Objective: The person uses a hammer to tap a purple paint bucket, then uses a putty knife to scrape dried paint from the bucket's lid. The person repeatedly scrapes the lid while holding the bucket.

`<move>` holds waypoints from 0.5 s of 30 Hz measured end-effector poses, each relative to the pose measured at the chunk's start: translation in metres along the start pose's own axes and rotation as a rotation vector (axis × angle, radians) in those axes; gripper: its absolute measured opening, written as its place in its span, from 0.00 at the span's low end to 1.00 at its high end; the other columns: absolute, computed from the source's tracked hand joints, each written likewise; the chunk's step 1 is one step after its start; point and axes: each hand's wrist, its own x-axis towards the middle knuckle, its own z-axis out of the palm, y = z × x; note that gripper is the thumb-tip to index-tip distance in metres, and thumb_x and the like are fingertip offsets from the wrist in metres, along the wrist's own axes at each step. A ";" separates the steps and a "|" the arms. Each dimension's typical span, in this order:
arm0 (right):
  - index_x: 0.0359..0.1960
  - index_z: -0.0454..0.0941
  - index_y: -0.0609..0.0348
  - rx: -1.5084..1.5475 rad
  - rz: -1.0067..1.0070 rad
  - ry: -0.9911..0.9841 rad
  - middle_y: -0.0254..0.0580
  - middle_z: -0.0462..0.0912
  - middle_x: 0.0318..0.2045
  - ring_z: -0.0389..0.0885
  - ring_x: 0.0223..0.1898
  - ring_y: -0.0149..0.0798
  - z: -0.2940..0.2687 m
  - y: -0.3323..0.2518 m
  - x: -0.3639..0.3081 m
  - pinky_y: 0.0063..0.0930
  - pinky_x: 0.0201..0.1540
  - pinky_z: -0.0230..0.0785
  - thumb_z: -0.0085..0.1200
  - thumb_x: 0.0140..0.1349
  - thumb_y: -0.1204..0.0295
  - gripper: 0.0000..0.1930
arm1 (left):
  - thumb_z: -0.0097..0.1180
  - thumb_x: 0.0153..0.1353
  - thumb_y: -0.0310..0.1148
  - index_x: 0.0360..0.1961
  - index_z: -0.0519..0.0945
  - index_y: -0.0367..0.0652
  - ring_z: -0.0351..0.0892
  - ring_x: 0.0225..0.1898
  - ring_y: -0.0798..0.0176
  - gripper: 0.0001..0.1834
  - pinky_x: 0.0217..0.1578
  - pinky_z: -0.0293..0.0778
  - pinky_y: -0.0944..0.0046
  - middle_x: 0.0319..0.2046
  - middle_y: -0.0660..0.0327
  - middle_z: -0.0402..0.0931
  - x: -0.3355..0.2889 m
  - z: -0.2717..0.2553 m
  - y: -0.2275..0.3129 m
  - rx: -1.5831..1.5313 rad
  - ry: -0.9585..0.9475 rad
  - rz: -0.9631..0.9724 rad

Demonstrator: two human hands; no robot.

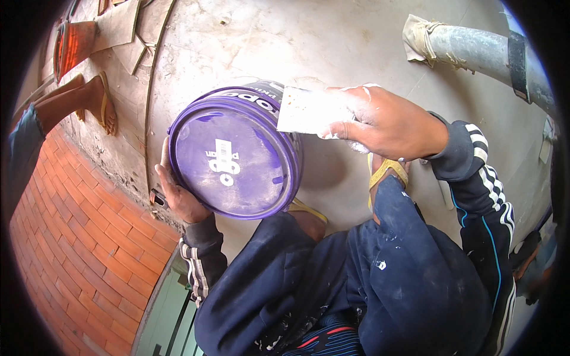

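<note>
A purple bucket with a scuffed purple lid stands tilted, its lid turned up toward me. My left hand grips the lower left of its rim, with some fingers hidden behind the side. In my right hand, smeared with white paste, is a flat putty blade, held between thumb and fingers. White paste coats the blade, apart from a few small brownish specks. It hangs over the bucket's right edge; whether they touch I cannot tell.
At the upper right is a grey pole with a cloth-wrapped end. Another person's sandalled foot and an orange bucket are at the left. Orange brick paving borders the pale floor. Someone else shows at the far right edge.
</note>
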 end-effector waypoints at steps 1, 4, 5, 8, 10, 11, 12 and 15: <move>0.35 0.72 0.67 0.024 0.049 -0.018 0.47 0.75 0.20 0.75 0.21 0.42 -0.001 -0.002 0.001 0.33 0.29 0.67 0.48 0.60 0.72 0.08 | 0.28 0.69 0.50 0.62 0.60 0.32 0.66 0.58 0.54 0.32 0.59 0.62 0.57 0.58 0.47 0.65 0.000 0.001 -0.001 -0.002 -0.005 0.007; 0.39 0.71 0.68 0.056 0.158 -0.074 0.48 0.76 0.23 0.75 0.23 0.41 -0.004 -0.008 0.004 0.32 0.30 0.67 0.49 0.61 0.71 0.11 | 0.28 0.69 0.50 0.62 0.60 0.32 0.66 0.58 0.54 0.33 0.59 0.62 0.57 0.58 0.46 0.65 0.000 0.000 -0.001 -0.003 -0.004 0.026; 0.43 0.71 0.69 0.036 0.177 -0.088 0.48 0.77 0.26 0.75 0.24 0.41 -0.004 -0.008 0.003 0.32 0.32 0.67 0.50 0.61 0.69 0.15 | 0.28 0.69 0.50 0.62 0.60 0.32 0.66 0.58 0.54 0.33 0.59 0.62 0.57 0.58 0.46 0.65 0.000 -0.001 -0.002 -0.007 -0.003 0.026; 0.47 0.71 0.69 0.129 0.282 -0.120 0.49 0.78 0.28 0.74 0.26 0.39 -0.008 -0.017 0.006 0.31 0.33 0.67 0.51 0.62 0.67 0.18 | 0.28 0.69 0.50 0.62 0.60 0.32 0.66 0.58 0.55 0.32 0.59 0.62 0.57 0.58 0.46 0.65 0.000 -0.003 -0.002 -0.009 -0.004 0.026; 0.47 0.72 0.69 0.163 0.304 -0.120 0.49 0.78 0.27 0.74 0.26 0.38 -0.008 -0.019 0.008 0.31 0.33 0.67 0.52 0.62 0.66 0.18 | 0.28 0.69 0.50 0.62 0.61 0.32 0.66 0.58 0.55 0.32 0.59 0.62 0.57 0.58 0.46 0.65 0.000 -0.004 -0.002 -0.011 0.006 0.026; 0.47 0.72 0.69 0.138 0.287 -0.106 0.49 0.77 0.27 0.74 0.26 0.38 -0.009 -0.017 0.007 0.31 0.33 0.67 0.52 0.62 0.65 0.18 | 0.28 0.69 0.50 0.62 0.61 0.32 0.66 0.58 0.55 0.32 0.59 0.62 0.57 0.58 0.47 0.65 0.000 -0.002 -0.002 -0.019 0.011 0.024; 0.47 0.73 0.69 0.112 0.270 -0.093 0.49 0.77 0.27 0.74 0.26 0.38 -0.009 -0.016 0.006 0.31 0.33 0.67 0.52 0.62 0.65 0.19 | 0.28 0.69 0.50 0.62 0.61 0.32 0.66 0.58 0.55 0.33 0.59 0.62 0.57 0.58 0.47 0.65 0.000 -0.001 -0.002 -0.027 0.017 0.022; 0.47 0.73 0.69 0.089 0.221 -0.055 0.49 0.77 0.26 0.73 0.26 0.39 -0.007 -0.008 0.005 0.30 0.33 0.67 0.52 0.62 0.64 0.19 | 0.27 0.69 0.50 0.62 0.61 0.32 0.66 0.58 0.55 0.32 0.59 0.62 0.57 0.58 0.47 0.65 0.000 -0.001 -0.002 -0.042 0.011 0.017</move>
